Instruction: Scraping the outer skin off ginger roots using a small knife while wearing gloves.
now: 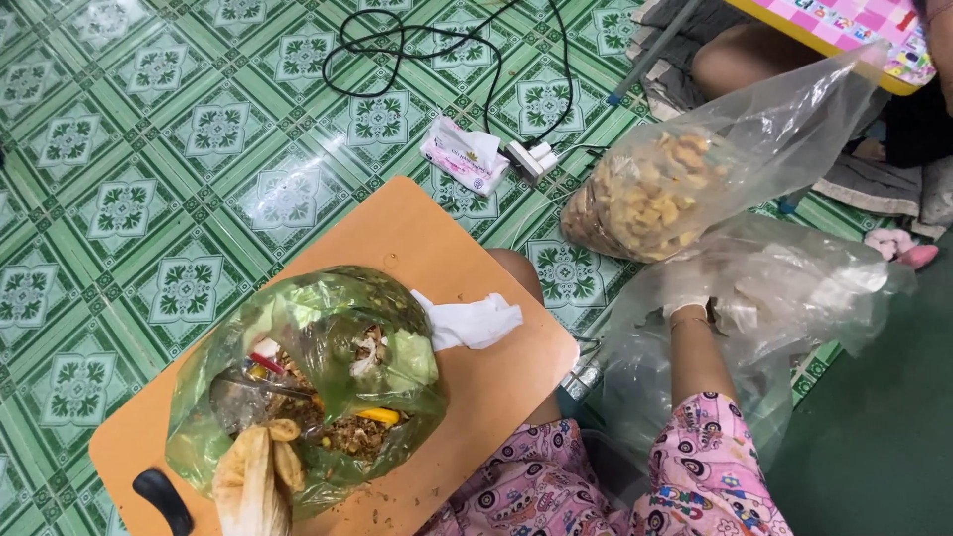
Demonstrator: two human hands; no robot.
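Seen from the head cam, the person sits on a green patterned tile floor [149, 149] with an orange board [476, 377] across the lap.

The right hand [687, 290], in a thin see-through glove, is stretched out to the right and sits under the clear bag [695, 169]. That bag is part full of pale yellowish chunks and is lifted off the floor, tilted, open end toward the upper right. The hand looks closed on its lower plastic, but the fingers are mostly hidden by film, so the exact grip can't be made out. Just beside and below the hand lies a crumpled heap of more clear plastic [794, 298].

The left hand [256, 476], gloved and smeared w/ yellowish food, is at the bottom edge, touching the near side of the green bag [328, 328]. Fingers look loosely bent; whether they pinch the plastic can't be told. The green bag rests on the board, mouth open upward, holding brownish crumbs, bits of red and yellow, and a metal spoon-like piece.

A white tissue [476, 320] lies on the board, touching the green bag's right side. A black handle [164, 499] pokes in at the board's lower left corner. On the floor beyond the board: a small tissue pack [462, 154], next to it a white plug strip [531, 159] w/ a black cable [397, 45] looping away toward the top.
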